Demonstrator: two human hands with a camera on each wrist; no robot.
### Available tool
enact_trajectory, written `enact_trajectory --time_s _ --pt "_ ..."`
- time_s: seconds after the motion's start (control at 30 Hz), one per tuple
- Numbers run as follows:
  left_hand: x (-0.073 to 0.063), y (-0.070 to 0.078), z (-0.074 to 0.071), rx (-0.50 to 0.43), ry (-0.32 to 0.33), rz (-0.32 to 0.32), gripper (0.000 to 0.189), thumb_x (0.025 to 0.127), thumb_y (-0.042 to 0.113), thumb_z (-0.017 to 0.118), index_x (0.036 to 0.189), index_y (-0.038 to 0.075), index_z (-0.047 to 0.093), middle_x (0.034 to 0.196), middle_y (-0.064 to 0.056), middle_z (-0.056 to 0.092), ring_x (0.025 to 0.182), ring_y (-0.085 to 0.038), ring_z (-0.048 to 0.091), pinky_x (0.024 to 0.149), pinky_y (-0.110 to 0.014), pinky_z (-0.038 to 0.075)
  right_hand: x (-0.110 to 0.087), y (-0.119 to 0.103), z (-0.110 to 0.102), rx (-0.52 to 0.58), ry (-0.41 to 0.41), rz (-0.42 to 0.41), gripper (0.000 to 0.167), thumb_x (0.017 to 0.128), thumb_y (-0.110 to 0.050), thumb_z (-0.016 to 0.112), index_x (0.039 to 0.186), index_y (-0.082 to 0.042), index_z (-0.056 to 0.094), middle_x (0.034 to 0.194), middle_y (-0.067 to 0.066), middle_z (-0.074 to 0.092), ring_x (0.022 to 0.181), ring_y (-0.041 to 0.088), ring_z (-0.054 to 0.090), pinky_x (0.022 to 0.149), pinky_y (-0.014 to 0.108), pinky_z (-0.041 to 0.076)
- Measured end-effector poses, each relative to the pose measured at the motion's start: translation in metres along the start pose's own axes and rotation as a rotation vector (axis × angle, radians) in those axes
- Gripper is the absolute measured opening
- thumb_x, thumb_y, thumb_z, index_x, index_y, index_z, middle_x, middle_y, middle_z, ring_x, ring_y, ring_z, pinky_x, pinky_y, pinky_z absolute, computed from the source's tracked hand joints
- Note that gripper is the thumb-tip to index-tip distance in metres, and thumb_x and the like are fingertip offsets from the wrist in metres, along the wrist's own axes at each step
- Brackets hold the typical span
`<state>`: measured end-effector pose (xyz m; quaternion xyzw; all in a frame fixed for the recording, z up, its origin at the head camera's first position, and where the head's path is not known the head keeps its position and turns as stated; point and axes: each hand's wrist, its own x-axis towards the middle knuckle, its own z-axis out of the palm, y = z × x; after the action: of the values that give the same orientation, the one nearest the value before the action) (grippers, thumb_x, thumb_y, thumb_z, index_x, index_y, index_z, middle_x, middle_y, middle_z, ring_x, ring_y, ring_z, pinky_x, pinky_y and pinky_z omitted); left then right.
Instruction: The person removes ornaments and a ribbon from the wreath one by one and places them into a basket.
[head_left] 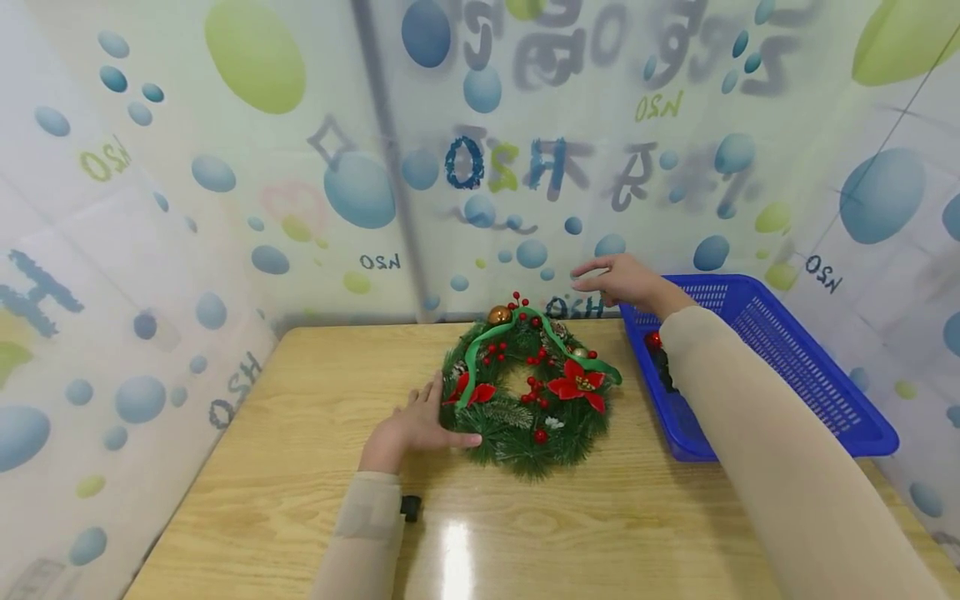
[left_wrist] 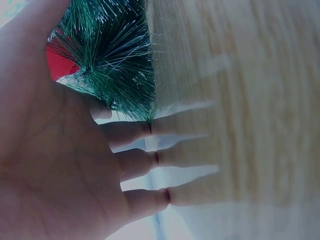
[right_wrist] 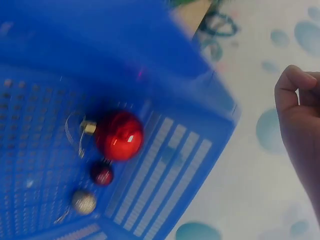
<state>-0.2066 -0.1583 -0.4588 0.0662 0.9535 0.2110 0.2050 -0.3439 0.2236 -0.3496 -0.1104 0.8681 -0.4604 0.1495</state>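
Note:
A green Christmas wreath (head_left: 517, 425) lies on the table, with red poinsettias (head_left: 579, 383), red berries, a gold ball (head_left: 498, 315) and a green ribbon (head_left: 472, 367) on it. My left hand (head_left: 416, 425) touches the wreath's left side, fingers spread and straight, with fingertips on the tabletop in the left wrist view. Above the near-left corner of a blue basket (head_left: 817, 375), my right hand (head_left: 626, 282) is in the air with loosely bent fingers, and nothing shows in it. The right wrist view shows a large red ball ornament (right_wrist: 119, 135) in the basket.
Beside the large ball in the basket are a small dark red ball (right_wrist: 102, 173) and a gold glittery ball (right_wrist: 84, 202). A small black object (head_left: 410, 507) is by my left sleeve. Printed curtains (head_left: 480, 200) stand behind the wooden table (head_left: 300, 450).

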Motion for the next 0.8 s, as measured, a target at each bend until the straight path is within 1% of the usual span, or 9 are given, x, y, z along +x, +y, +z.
enact_trajectory --time_s 0.17,0.23,0.37,0.47,0.63,0.7,0.73,0.8 --pt "0.001 -0.001 0.001 -0.005 -0.003 0.000 0.142 0.079 0.081 0.076 0.172 0.014 -0.008 0.181 -0.017 0.008 0.166 -0.048 0.006 0.131 -0.072 0.012 0.010 -0.007 0.020 0.025 -0.045 -0.031 0.050 0.106 -0.033 0.068 0.151 -0.013 0.060 0.057 -0.010 0.038 0.049 0.013 0.026 0.060 0.033 0.039" --pt "0.002 -0.001 0.002 -0.006 -0.006 -0.001 0.142 0.079 0.082 0.076 0.172 0.014 -0.008 0.181 -0.016 0.008 0.166 -0.048 0.005 0.131 -0.072 0.012 0.012 -0.008 0.027 0.035 -0.057 -0.039 0.049 0.106 -0.032 0.069 0.150 -0.013 0.061 0.051 -0.009 0.031 0.048 0.012 0.025 0.059 0.035 0.038" --pt "0.002 -0.001 0.002 -0.007 -0.009 -0.006 0.142 0.079 0.081 0.076 0.172 0.014 -0.008 0.181 -0.016 0.007 0.166 -0.047 0.004 0.131 -0.071 0.012 0.017 -0.010 0.040 0.060 -0.079 -0.051 0.047 0.106 -0.030 0.069 0.149 -0.013 0.062 0.050 -0.009 0.032 0.045 0.012 0.024 0.054 0.034 0.034" --pt "0.001 0.000 0.001 -0.010 -0.007 -0.006 0.142 0.079 0.081 0.076 0.172 0.014 -0.007 0.181 -0.016 0.008 0.166 -0.047 0.004 0.131 -0.071 0.013 0.020 -0.013 0.049 0.071 -0.081 -0.045 0.045 0.105 -0.030 0.070 0.148 -0.015 0.064 0.050 -0.010 0.032 0.045 0.011 0.024 0.051 0.031 0.034" --pt "-0.001 0.002 0.000 -0.017 -0.006 0.000 0.141 0.079 0.080 0.077 0.172 0.014 -0.007 0.181 -0.016 0.008 0.166 -0.048 0.005 0.131 -0.072 0.013 0.025 -0.020 0.065 0.066 -0.097 -0.040 0.046 0.105 -0.030 0.069 0.149 -0.015 0.063 0.052 -0.011 0.030 0.047 0.012 0.025 0.055 0.030 0.038" --pt "-0.001 0.001 -0.001 -0.015 -0.008 -0.001 0.141 0.080 0.079 0.077 0.172 0.014 -0.007 0.181 -0.016 0.008 0.166 -0.048 0.005 0.131 -0.072 0.012 0.027 -0.023 0.072 0.064 -0.111 -0.050 0.046 0.106 -0.029 0.068 0.149 -0.014 0.062 0.052 -0.011 0.030 0.047 0.012 0.025 0.058 0.033 0.038" --pt "-0.001 0.001 -0.001 -0.012 -0.009 -0.001 0.141 0.080 0.080 0.076 0.172 0.014 -0.007 0.181 -0.017 0.008 0.166 -0.048 0.005 0.131 -0.072 0.012 0.028 -0.024 0.075 0.065 -0.116 -0.059 0.046 0.106 -0.029 0.068 0.149 -0.013 0.062 0.053 -0.011 0.036 0.048 0.012 0.026 0.058 0.035 0.038" --pt "0.000 0.001 -0.001 -0.006 -0.009 -0.003 0.141 0.080 0.080 0.076 0.172 0.013 -0.008 0.181 -0.017 0.008 0.166 -0.048 0.005 0.131 -0.072 0.012 0.031 -0.027 0.081 0.064 -0.115 -0.066 0.044 0.106 -0.029 0.069 0.147 -0.014 0.064 0.052 -0.012 0.036 0.047 0.012 0.026 0.060 0.038 0.036"
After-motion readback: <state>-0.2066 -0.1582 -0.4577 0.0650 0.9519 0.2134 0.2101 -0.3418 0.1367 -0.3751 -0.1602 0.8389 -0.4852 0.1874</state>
